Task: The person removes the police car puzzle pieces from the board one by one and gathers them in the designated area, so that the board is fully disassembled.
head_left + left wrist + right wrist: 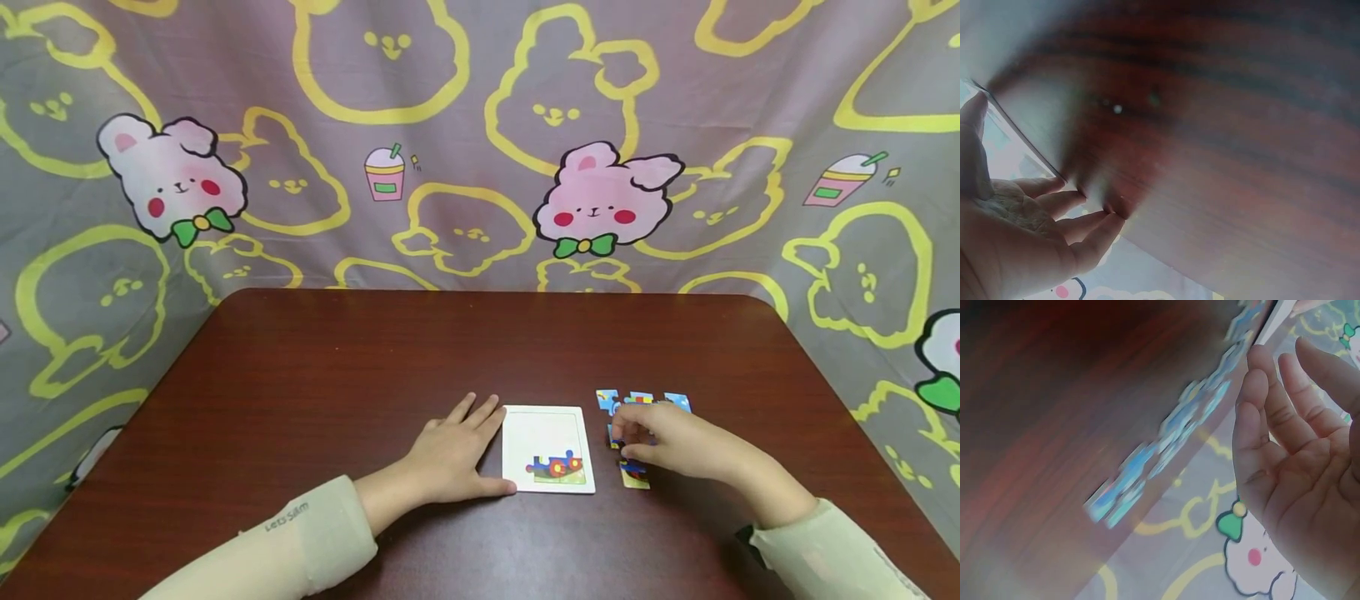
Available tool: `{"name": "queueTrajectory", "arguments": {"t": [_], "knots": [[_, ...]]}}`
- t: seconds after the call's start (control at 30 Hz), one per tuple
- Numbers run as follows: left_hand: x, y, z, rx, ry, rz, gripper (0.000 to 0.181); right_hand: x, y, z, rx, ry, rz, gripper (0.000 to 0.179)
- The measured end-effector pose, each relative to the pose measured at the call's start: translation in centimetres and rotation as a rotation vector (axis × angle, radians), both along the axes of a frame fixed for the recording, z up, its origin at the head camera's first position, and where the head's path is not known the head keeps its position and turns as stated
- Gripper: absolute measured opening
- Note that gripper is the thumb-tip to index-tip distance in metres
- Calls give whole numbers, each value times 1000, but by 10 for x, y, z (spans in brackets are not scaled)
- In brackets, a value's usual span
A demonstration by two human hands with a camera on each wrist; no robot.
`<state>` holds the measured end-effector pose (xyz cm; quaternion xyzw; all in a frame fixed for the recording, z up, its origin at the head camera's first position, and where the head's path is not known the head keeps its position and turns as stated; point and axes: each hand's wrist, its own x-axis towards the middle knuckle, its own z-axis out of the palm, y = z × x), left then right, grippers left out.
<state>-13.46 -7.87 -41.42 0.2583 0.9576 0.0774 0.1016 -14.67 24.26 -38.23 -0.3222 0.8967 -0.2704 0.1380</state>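
A white square puzzle board lies on the table, with several joined pieces in its lower right part showing red wheels on blue. Along the board's left edge rests my left hand; its fingers are spread and the thumb touches the lower left corner. My right hand is above the loose jigsaw pieces to the right of the board, fingers bent toward the thumb. In the right wrist view, nothing shows between those fingers. Part of the loose pieces is hidden under the right hand; one yellow-bottomed piece sticks out below it.
The dark reddish-brown table has rounded far corners. Behind it and at both sides hangs a grey curtain with yellow animal outlines and pink rabbit faces.
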Motion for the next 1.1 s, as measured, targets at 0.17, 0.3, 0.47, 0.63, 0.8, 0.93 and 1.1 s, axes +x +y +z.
{"name": "queueTrajectory", "arguments": {"t": [0.17, 0.3, 0.47, 0.63, 0.8, 0.93, 1.1], "knots": [[0, 0, -1, 0, 4, -1, 102, -3, -21, 2, 30, -19, 21, 13], [0, 0, -1, 1, 7, -2, 102, -6, -39, 2, 26, -32, 57, 11], [0, 0, -1, 1, 14, 0, 102, -8, -57, 0, 6, -41, 128, 10], [0, -1, -2, -3, 19, 2, 102, -8, -70, -1, 25, 1, 166, 9], [0, -1, -2, -4, 19, 3, 102, -8, -75, -3, 44, 30, 174, 8], [0, -1, -2, -4, 22, 2, 102, -7, -78, -5, 62, 35, 177, 7], [1, -1, -1, 0, 19, 2, 102, -6, -80, -7, 77, 20, 159, 12]]}}
